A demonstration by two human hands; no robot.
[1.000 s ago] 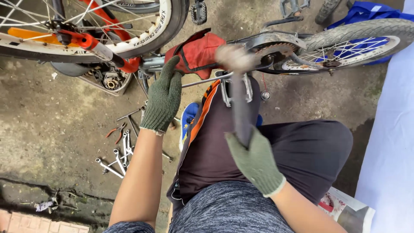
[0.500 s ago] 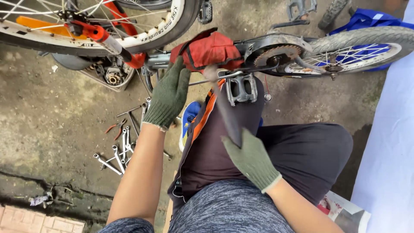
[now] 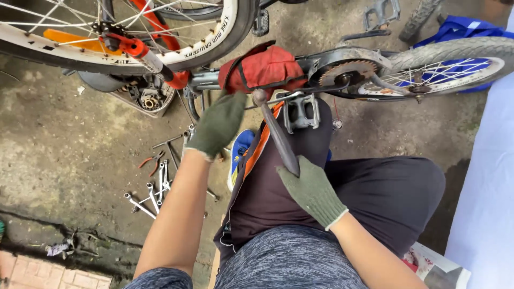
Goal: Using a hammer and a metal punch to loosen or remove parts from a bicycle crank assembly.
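Your right hand (image 3: 310, 190) grips the hammer (image 3: 276, 134) handle; your left hand (image 3: 218, 124) rests loosely curled just under the red saddle (image 3: 262, 68). Strike squarely, keeping fingers (image 3: 230, 109) clear.

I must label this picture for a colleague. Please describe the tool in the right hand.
Start at the small bicycle's chainring. Just left of it, a hammer slants down to the gloved right hand. Unlike the wrenches on the ground, it is held.

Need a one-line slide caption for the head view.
Gloved right hand grips a hammer at a small bicycle's crank; gloved left hand steadies near the red cloth.
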